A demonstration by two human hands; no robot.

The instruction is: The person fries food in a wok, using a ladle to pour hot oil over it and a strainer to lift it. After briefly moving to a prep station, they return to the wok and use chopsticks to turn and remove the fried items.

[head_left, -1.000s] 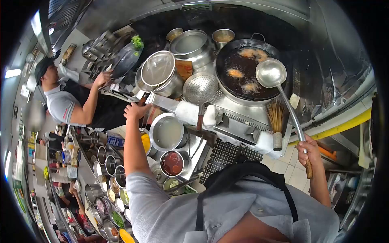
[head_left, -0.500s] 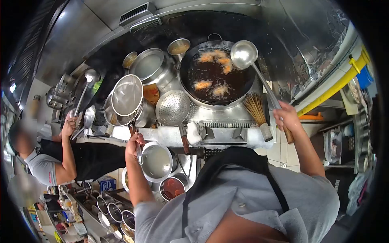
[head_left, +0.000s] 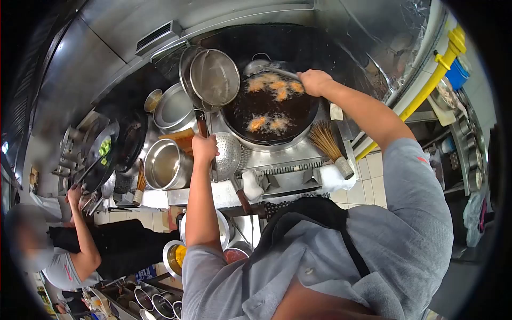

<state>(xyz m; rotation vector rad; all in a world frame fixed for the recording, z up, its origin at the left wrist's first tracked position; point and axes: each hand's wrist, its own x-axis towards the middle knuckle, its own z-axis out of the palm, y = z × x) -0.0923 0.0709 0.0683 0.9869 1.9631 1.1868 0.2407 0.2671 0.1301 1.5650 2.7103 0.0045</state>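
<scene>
My left hand (head_left: 205, 148) is closed round the handles of a fine mesh strainer (head_left: 214, 77) and a second round strainer partly hidden behind it. They are raised beside the left rim of a black wok (head_left: 309, 124) of dark oil. Several orange battered pieces (head_left: 257, 124) bubble in the oil. Reaching over the wok from the right, my right hand (head_left: 314, 82) grips a ladle (head_left: 256, 66), its bowl at the far left rim near the loop handle. Below my left hand, a perforated skimmer (head_left: 228, 154) lies on the stove, its wooden handle toward me.
A bamboo brush (head_left: 328, 141) lies right of the wok. Metal pots (head_left: 162, 164) stand to the left, with a white cloth (head_left: 252, 184) at the stove's front. At far left, a co-worker (head_left: 80, 256) tends a wok of green vegetables (head_left: 105, 152). A yellow pipe (head_left: 426, 90) runs along the right.
My right hand has carried the ladle forward and left, from the wok's right side to its far left rim. My left hand has brought the strainers up and right toward the wok.
</scene>
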